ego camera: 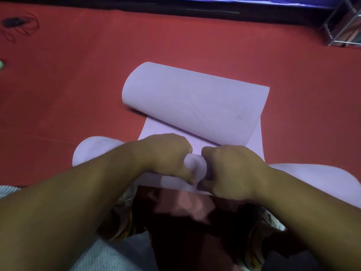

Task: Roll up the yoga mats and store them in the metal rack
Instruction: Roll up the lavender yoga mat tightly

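Gripping one lilac yoga mat point(195, 98) at its near rolled end, left hand point(166, 155) and right hand point(232, 169) curl around it mid-carpet point(78, 85); one metal rack point(343, 24) occupies the far right corner, contents unclear.

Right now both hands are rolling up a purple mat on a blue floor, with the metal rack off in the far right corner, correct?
Not quite: the head view shows the floor is red, not blue. The rest holds.

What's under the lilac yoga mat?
The lilac yoga mat lies on red carpet floor, which shows all round it. The left hand and right hand grip its near rolled edge. Anything beneath the mat itself is covered.
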Demonstrator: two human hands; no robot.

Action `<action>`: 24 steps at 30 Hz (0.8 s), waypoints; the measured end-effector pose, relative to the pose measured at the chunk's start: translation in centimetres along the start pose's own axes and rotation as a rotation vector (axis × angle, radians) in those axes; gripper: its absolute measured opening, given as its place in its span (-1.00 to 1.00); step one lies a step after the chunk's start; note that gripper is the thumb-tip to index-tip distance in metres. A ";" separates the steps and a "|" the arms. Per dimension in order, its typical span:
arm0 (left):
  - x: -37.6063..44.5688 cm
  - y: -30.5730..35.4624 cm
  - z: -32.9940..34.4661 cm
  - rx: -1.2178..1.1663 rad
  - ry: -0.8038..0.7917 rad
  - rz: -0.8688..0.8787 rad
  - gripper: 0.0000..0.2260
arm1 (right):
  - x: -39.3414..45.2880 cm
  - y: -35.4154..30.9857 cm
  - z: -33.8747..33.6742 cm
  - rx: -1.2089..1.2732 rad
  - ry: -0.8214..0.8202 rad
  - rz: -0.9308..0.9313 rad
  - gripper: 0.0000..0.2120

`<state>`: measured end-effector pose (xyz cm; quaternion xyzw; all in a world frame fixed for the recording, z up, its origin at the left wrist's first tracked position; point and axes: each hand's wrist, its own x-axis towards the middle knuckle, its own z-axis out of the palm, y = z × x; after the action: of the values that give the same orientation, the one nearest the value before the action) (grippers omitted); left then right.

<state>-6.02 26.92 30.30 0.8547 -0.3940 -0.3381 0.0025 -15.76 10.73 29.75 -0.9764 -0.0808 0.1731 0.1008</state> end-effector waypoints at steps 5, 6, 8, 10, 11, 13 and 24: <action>-0.6 1.9 0.6 0.226 0.275 -0.073 -0.62 | 1.2 1.0 0.5 -0.040 0.049 0.028 -0.69; -0.7 2.1 0.9 0.260 0.345 -0.080 -0.64 | 1.3 1.3 0.5 -0.041 0.057 0.043 -0.70; -0.9 2.5 1.3 0.286 0.410 -0.061 -0.66 | 1.5 1.6 0.3 -0.032 0.048 0.058 -0.72; -1.2 2.6 1.5 0.224 0.379 -0.049 -0.71 | 1.5 1.6 0.1 -0.024 0.006 0.046 -0.70; -1.2 2.6 1.6 0.203 0.334 -0.050 -0.73 | 1.5 1.5 0.1 -0.025 -0.016 0.032 -0.70; -1.0 2.4 1.5 0.193 0.223 -0.035 -0.77 | 1.5 1.5 0.2 -0.032 -0.068 0.004 -0.68; 1.0 -0.2 2.2 -0.200 -0.097 0.072 -0.82 | 0.6 0.3 1.7 -0.115 0.045 -0.041 -0.63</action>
<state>-6.69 26.89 27.98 0.8180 -0.3883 -0.4166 0.0808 -15.78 10.80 27.89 -0.9823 -0.1083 0.1443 0.0496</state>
